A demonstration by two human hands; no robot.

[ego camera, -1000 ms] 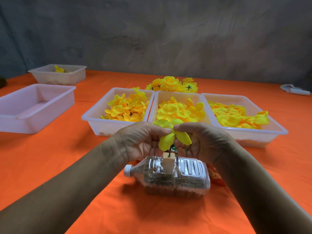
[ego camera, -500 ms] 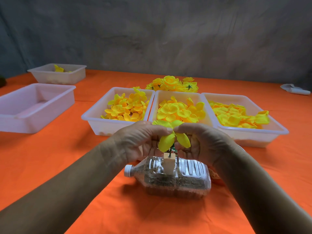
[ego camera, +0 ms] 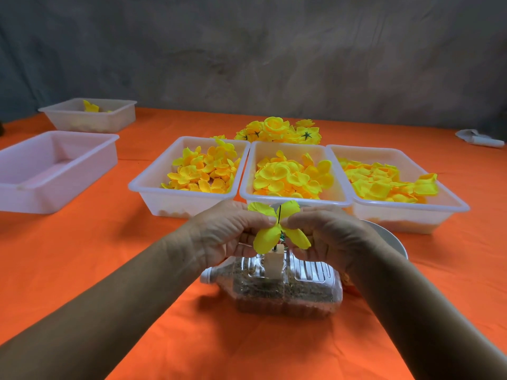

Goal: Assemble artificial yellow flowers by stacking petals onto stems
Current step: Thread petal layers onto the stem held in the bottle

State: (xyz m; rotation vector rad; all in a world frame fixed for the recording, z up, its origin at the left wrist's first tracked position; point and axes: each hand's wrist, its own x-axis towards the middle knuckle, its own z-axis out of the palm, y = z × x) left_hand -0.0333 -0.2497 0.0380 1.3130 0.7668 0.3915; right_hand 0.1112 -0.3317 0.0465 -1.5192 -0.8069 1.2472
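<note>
Head view: left hand [ego camera: 222,231] and right hand [ego camera: 329,234] pinch petal [ego camera: 267,238] on stem [ego camera: 279,213].

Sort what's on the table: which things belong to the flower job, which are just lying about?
Job: petal, stem, left hand, right hand, bottle, three petal trays, finished flowers.
Lying about: empty tray, far tray, white object.

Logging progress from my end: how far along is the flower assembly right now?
Done: a pile of finished yellow flowers lies behind the middle tray. In hand: the left hand and right hand pinch a four-lobed petal layer threaded on the thin stem, which stands over the lying plastic bottle. Left: three trays of loose petals remain well stocked, so many flowers are unbuilt.
</note>
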